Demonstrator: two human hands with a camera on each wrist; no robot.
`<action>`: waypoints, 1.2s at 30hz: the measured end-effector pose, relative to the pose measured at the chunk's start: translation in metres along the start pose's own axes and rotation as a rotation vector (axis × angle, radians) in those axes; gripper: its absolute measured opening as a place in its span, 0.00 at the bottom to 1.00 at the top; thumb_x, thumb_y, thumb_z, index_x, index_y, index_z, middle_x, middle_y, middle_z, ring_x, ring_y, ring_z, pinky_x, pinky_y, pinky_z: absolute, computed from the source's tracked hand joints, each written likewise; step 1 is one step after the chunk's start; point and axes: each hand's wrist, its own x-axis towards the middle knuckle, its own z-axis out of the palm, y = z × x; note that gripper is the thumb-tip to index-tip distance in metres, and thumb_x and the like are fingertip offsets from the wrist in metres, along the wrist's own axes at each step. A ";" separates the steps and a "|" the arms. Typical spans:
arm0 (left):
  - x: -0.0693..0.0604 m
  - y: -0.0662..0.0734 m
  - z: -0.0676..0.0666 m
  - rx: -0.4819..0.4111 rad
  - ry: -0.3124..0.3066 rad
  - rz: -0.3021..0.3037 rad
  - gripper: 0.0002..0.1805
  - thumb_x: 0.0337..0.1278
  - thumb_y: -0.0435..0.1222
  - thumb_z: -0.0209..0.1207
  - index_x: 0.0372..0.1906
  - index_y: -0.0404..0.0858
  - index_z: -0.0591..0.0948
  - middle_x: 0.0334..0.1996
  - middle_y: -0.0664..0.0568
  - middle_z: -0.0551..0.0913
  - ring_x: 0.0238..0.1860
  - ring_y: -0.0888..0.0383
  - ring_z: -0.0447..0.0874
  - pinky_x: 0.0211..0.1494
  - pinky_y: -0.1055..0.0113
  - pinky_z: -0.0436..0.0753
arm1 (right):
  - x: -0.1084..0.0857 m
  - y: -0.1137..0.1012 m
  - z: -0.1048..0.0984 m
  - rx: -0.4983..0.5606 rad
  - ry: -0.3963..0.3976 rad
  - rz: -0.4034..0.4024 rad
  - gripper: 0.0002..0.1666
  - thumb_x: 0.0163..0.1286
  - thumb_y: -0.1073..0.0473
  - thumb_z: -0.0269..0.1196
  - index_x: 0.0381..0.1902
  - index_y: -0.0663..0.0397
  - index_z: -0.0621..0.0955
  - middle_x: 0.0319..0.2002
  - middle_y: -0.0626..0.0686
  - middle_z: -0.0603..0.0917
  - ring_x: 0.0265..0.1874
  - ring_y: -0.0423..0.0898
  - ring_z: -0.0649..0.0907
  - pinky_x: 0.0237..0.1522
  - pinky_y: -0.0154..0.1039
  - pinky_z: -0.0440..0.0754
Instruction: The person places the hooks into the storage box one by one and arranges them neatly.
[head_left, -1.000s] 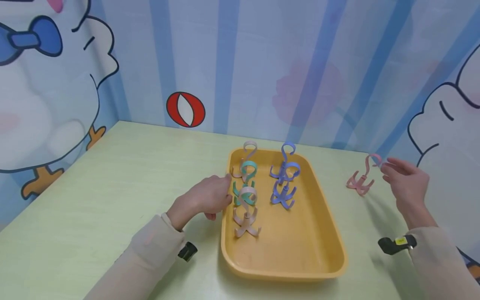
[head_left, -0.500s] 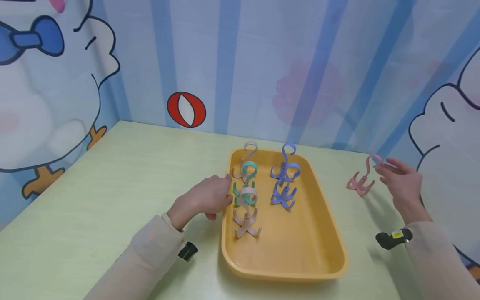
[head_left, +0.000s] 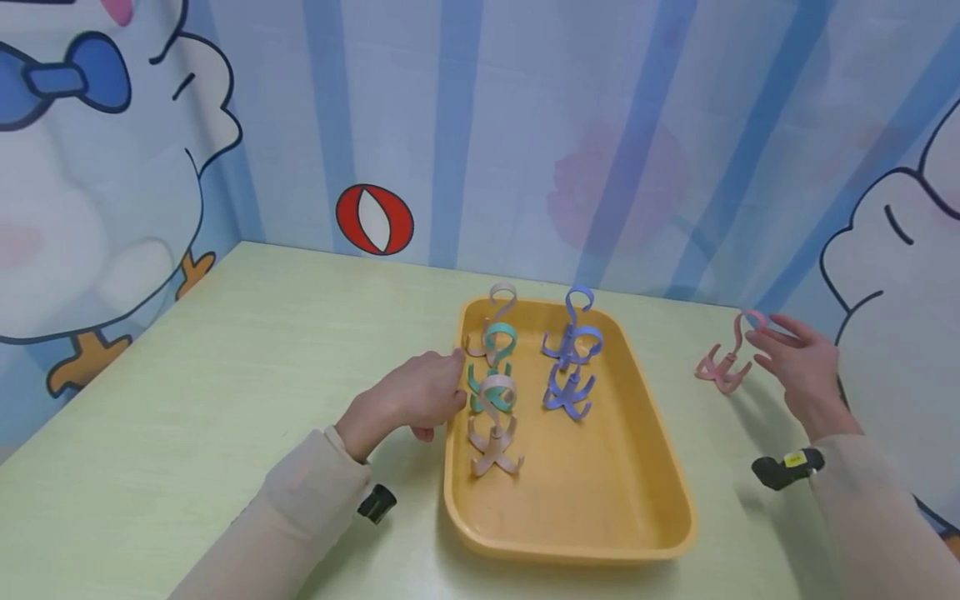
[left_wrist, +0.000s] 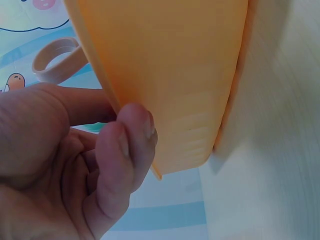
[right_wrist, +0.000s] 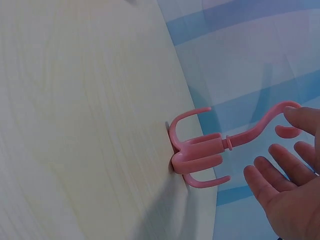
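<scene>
My left hand holds the left rim of a yellow tray; in the left wrist view, its fingers curl at the tray's outer wall. Far right, a pink swivel hook with upturned prongs stands upright on the table. My right hand is at the hook's curved top; in the right wrist view, the thumb overlaps that curve and the other fingers are spread apart below it. Inside the tray, a green hook, beige hooks and blue hooks stand in two columns.
The pale green table extends left of the tray. Behind it hangs a blue-striped cloth with cartoon prints. Black wrist cameras jut from both sleeves.
My right hand has moved slightly left, closer around the pink hook's curved top. The hook stays standing in place. The left hand and the tray keep their positions.
</scene>
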 end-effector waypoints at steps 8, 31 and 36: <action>0.000 0.000 0.000 -0.003 0.001 -0.010 0.35 0.80 0.34 0.50 0.84 0.31 0.54 0.31 0.45 0.80 0.14 0.57 0.84 0.20 0.67 0.82 | 0.007 -0.001 -0.002 -0.069 -0.071 0.006 0.52 0.72 0.52 0.71 0.86 0.48 0.58 0.45 0.34 0.79 0.41 0.27 0.81 0.35 0.22 0.85; -0.001 0.001 -0.001 0.012 -0.002 -0.008 0.36 0.80 0.34 0.48 0.84 0.29 0.53 0.31 0.45 0.80 0.14 0.57 0.84 0.21 0.69 0.80 | 0.017 -0.002 0.005 0.028 -0.171 -0.010 0.46 0.71 0.64 0.70 0.83 0.51 0.64 0.32 0.29 0.89 0.33 0.25 0.88 0.33 0.26 0.87; -0.001 0.001 -0.001 0.013 -0.002 -0.008 0.36 0.80 0.34 0.49 0.84 0.30 0.54 0.30 0.45 0.81 0.15 0.57 0.84 0.21 0.68 0.80 | 0.019 -0.002 0.007 0.028 -0.160 -0.021 0.32 0.72 0.65 0.69 0.72 0.46 0.76 0.31 0.31 0.89 0.32 0.28 0.89 0.33 0.27 0.88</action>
